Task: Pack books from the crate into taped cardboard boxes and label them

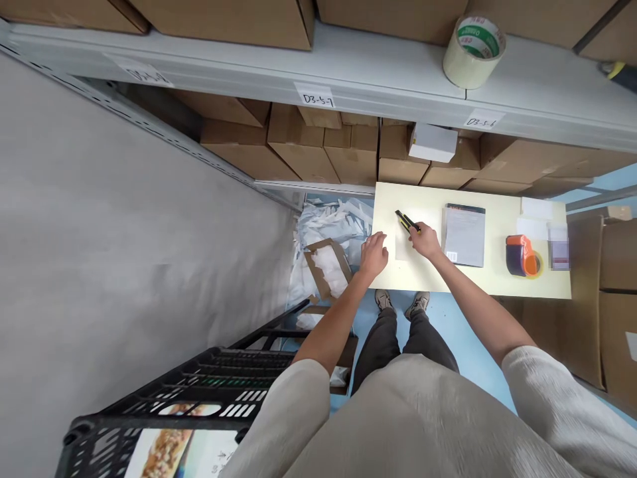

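Observation:
My right hand [425, 240] is closed around a black and yellow utility knife [407, 222], whose tip points up-left over a pale flat sheet [404, 251] lying on the cream table [497, 279]. My left hand [374, 253] rests at the table's left edge beside that sheet, fingers curled loosely; I cannot make out anything in it. A grey book [464, 234] lies just right of my right hand.
An orange tape dispenser [521, 255] and small papers [536, 219] sit at the table's right. A tape roll [475, 50] stands on the grey shelf [348, 73] above stacked cardboard boxes [318, 149]. A carton of white scraps [328, 265] and a black crate [209, 392] are at the left.

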The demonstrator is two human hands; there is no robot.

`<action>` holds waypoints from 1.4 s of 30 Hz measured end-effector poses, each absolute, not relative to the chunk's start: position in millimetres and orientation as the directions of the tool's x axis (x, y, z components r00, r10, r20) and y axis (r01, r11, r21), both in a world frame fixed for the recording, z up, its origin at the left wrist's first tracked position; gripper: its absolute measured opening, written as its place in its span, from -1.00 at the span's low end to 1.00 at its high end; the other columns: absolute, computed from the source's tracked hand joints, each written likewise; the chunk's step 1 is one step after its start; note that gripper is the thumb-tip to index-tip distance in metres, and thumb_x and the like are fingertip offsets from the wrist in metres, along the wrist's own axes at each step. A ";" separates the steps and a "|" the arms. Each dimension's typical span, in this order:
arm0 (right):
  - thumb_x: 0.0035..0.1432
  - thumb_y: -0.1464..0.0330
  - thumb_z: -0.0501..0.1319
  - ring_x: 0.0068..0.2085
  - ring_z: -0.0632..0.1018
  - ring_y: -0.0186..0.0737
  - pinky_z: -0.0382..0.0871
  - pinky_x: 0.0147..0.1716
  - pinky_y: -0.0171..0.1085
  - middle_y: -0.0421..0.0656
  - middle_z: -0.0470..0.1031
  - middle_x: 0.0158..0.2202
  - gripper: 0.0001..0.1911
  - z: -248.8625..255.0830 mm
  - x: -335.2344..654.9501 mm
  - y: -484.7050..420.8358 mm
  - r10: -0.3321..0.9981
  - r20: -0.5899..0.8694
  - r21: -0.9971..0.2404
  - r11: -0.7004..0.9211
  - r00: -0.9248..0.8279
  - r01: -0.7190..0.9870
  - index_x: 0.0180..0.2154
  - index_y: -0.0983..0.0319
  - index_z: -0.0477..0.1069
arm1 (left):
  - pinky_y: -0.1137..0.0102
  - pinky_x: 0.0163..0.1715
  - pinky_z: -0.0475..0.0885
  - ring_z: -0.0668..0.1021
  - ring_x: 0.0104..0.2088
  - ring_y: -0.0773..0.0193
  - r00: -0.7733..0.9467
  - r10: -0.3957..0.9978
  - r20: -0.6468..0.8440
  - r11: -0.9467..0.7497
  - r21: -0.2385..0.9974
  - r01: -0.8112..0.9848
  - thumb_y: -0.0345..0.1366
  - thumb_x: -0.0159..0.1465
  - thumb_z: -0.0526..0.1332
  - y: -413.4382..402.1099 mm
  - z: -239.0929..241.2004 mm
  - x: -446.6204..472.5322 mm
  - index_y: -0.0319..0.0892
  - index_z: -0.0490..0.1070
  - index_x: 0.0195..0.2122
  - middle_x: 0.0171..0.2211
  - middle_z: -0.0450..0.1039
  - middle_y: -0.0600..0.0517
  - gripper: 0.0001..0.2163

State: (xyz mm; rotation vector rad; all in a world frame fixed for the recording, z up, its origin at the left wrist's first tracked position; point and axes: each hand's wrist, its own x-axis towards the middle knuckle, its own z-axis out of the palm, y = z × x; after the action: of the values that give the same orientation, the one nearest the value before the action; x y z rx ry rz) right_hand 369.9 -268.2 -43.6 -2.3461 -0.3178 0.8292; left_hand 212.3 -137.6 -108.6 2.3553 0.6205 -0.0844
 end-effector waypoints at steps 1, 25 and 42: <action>0.47 0.27 0.11 -0.36 0.64 -0.12 0.51 -0.24 -0.22 -0.09 0.70 -0.28 -0.79 -40.8 367.2 -271.0 0.410 -0.493 -0.621 -0.783 0.767 0.019 -0.05 0.18 0.49 | 0.02 0.38 0.38 0.39 0.46 -0.08 0.884 0.413 -0.218 -0.650 0.609 0.453 -0.46 0.44 0.10 -137.6 -109.2 212.4 -0.14 0.41 0.36 0.45 0.38 -0.17 -0.53; 0.32 0.26 0.22 -0.51 0.54 -0.23 0.43 -0.43 -0.28 -0.17 0.67 -0.40 -0.83 -35.2 284.3 -362.9 0.462 -0.604 -0.655 -0.752 0.650 -0.074 -0.19 0.18 0.55 | 0.06 0.47 0.35 0.46 0.43 0.02 0.896 0.419 -0.148 -0.609 0.686 0.399 -0.65 0.29 0.04 -130.1 -134.5 209.3 -0.19 0.43 0.39 0.41 0.47 -0.15 -0.35; 0.17 -0.21 0.38 -0.50 0.38 -0.36 0.30 -0.48 -0.27 -0.15 0.63 -0.26 -0.34 -31.8 327.2 -414.4 0.522 -0.461 -0.887 -0.291 0.718 -0.358 -0.03 0.17 0.41 | -0.09 0.50 0.19 0.27 0.54 -0.09 0.892 0.406 -0.197 -0.716 0.539 0.445 -0.45 0.41 0.10 -185.5 -98.7 233.0 -0.13 0.39 0.39 0.52 0.27 -0.22 -0.48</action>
State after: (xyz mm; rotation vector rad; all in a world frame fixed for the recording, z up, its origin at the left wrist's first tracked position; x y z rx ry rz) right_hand 327.2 -414.4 -31.8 -1.6569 -0.1331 0.8634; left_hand 233.0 -185.5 -98.7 2.4582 0.6105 -0.0860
